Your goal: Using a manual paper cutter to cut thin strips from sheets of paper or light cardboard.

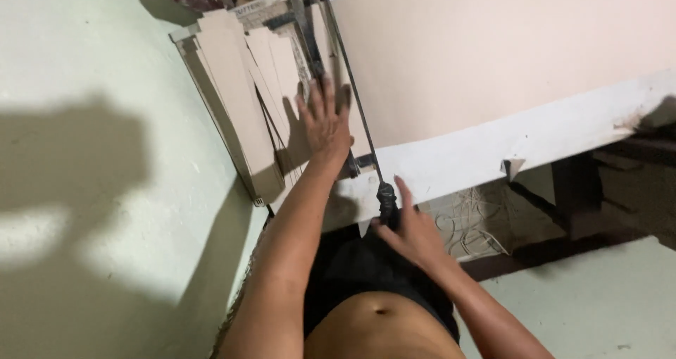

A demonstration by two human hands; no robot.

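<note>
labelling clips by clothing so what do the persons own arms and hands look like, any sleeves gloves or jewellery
Both arms are bare from the upper arm down: no sleeves in view. The left hand and right hand wear no gloves, and no rings, watch or bracelet can be seen on the fingers or wrists. The only clothing in view is dark shorts at the waist.

Setting: I log this as a small paper-cutting workshop. Evidence: a manual lever-arm cutter (352,98) with a long blade bar and a black handle (387,200) at its near end; a large tan sheet of board (493,49) laid across the desk (563,130); cut tan strips (239,84) stacked at the left; pale trimmings (472,225) heaped under the desk; plain painted wall (84,155) on the left.
</note>
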